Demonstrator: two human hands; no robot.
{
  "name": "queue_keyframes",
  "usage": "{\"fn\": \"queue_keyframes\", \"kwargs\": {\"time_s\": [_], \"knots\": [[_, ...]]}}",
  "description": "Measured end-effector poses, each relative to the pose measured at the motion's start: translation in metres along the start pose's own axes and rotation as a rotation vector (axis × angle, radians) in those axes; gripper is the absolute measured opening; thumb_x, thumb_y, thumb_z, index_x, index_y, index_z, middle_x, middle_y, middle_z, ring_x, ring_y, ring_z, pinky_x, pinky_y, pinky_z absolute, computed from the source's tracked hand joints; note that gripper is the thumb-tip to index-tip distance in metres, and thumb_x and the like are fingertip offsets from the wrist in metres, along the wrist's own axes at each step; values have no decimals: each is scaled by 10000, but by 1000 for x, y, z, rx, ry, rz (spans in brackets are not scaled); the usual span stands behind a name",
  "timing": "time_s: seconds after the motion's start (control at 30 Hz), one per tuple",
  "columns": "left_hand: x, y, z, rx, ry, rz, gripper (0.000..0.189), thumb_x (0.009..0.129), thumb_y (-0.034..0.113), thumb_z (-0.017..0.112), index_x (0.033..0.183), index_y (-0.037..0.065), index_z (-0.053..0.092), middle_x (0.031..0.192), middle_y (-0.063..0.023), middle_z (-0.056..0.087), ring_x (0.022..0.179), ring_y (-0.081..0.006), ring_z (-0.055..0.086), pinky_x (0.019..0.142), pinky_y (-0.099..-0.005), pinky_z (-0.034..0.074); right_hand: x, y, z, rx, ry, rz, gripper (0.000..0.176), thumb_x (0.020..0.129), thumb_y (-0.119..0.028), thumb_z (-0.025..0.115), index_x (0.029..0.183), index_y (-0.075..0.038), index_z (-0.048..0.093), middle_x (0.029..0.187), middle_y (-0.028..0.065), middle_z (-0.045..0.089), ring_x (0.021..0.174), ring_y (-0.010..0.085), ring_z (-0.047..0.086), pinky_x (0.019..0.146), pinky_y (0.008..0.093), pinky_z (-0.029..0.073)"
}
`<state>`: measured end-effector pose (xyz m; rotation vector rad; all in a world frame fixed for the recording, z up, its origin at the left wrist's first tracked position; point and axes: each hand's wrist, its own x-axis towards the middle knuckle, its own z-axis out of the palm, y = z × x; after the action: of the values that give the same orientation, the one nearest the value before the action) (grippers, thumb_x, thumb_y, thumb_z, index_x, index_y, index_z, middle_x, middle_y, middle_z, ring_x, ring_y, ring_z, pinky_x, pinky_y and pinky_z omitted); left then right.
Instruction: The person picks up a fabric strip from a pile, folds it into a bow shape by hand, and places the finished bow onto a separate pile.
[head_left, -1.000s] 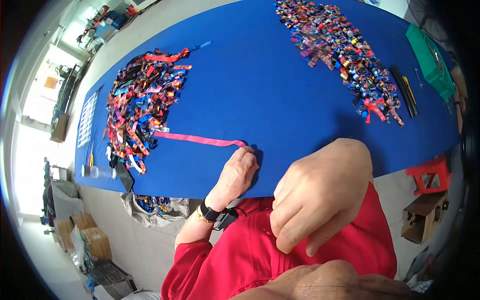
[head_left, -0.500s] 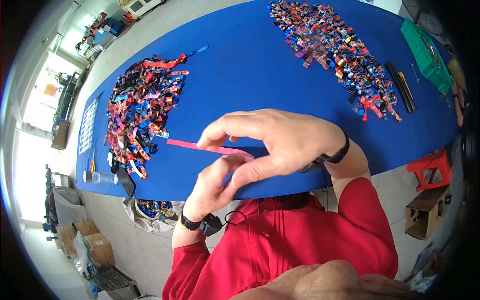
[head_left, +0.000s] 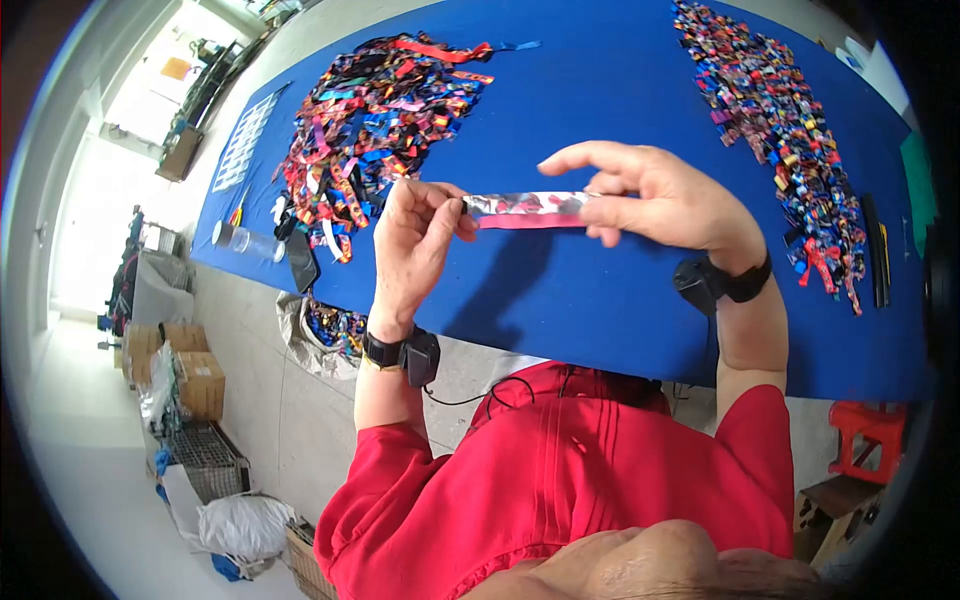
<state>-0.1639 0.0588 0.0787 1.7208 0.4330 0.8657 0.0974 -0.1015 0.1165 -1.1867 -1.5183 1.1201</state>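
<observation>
Your left hand (head_left: 415, 245) is closed in a pinch, thumb against fingertips, on the left end of the pink strip (head_left: 525, 208). Your right hand (head_left: 660, 200) pinches the other end between thumb and middle fingers, with the index finger held out straight above it. The strip runs level and taut between the two hands, lifted clear of the blue table (head_left: 600, 300), and casts a shadow on the cloth below.

That is the change. A second ago the strip lay flat on the table, trailing out from the left pile, with only your left fingertips on its near end and your right hand back by your chest. Half a second ago the right hand came across over it. Now the strip is off the cloth, free of the pile and held in both hands. Its upper face shows a silvery, mottled print above the pink edge. It also looks shorter than it did lying flat; whether it is doubled over cannot be told.

Beyond your left hand sits the left pile (head_left: 370, 110) of mixed ribbons, with a clear bottle (head_left: 245, 240) near the table edge. The right pile (head_left: 780, 110) lies well apart, past your right wrist.
</observation>
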Motion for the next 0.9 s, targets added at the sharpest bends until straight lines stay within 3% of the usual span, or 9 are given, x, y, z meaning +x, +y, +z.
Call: {"fn": "queue_keyframes", "kwargs": {"time_s": [0.17, 0.27, 0.33, 0.4, 0.5, 0.6, 0.67, 0.73, 0.9], "knots": [[0, -38, -46, 154, 169, -96, 140, 1005, 44, 648, 980, -2, 519, 881, -113, 673, 728, -172, 707, 649, -309, 616, -3, 6, -30, -106, 98, 72, 387, 1022, -154, 612, 1386, -28, 571, 747, 9, 648, 707, 62, 609, 686, 229, 467], [-3, -64, -75, 309, 199, -201, 152, 1001, 53, 649, 970, -2, 511, 860, -102, 662, 714, -169, 703, 628, -306, 611, -1, 31, -52, -186, 188, 108, 377, 997, -187, 633, 1338, -29, 608, 714, -5, 643, 689, 52, 586, 679, 238, 444], [-7, -88, -90, 371, 281, -208, 151, 983, 46, 650, 933, -4, 517, 758, -98, 672, 642, -147, 693, 557, -277, 581, 1, 43, -66, -250, 236, 164, 377, 983, -181, 638, 1325, -25, 617, 713, -4, 642, 686, 56, 583, 690, 243, 447], [-12, -96, -102, 472, 241, -347, 164, 969, 45, 663, 913, -7, 518, 728, -99, 663, 633, -153, 700, 526, -280, 578, 5, 60, -74, -289, 276, 212, 346, 953, -175, 647, 1256, -6, 653, 747, 28, 676, 702, 81, 618, 668, 268, 466], [-20, -117, -112, 606, 288, -397, 177, 914, 52, 686, 867, 1, 523, 682, -101, 645, 572, -157, 677, 462, -289, 540, 12, 101, -86, -329, 293, 306, 315, 929, -145, 668, 1200, 15, 663, 794, 57, 701, 721, 107, 656, 666, 272, 502], [-24, -129, -121, 727, 305, -385, 193, 873, 59, 712, 809, 16, 535, 632, -90, 621, 513, -150, 641, 446, -297, 509, 19, 125, -87, -399, 252, 374, 257, 883, -110, 695, 1095, 34, 686, 827, 93, 720, 703, 136, 682, 644, 300, 530], [-27, -146, -136, 870, 286, -316, 198, 861, 70, 726, 794, 15, 548, 626, -79, 612, 489, -146, 618, 436, -297, 492, 21, 132, -86, -566, 236, 465, 160, 840, -143, 708, 926, -7, 711, 746, 89, 724, 674, 157, 692, 647, 336, 534], [-27, -147, -137, 816, 328, -343, 207, 853, 77, 738, 780, 12, 556, 611, -60, 594, 482, -144, 611, 427, -302, 475, 20, 125, -80, -677, 256, 524, 151, 811, -165, 714, 893, -39, 712, 739, 88, 729, 685, 177, 700, 661, 362, 536], [-25, -142, -134, 773, 376, -445, 251, 847, 83, 762, 958, 2, 552, 716, -88, 616, 485, -151, 616, 389, -277, 480, 18, 123, -79, -747, 333, 599, 104, 755, -113, 693, 833, -72, 748, 806, 117, 756, 800, 278, 736, 733, 420, 547]]}}
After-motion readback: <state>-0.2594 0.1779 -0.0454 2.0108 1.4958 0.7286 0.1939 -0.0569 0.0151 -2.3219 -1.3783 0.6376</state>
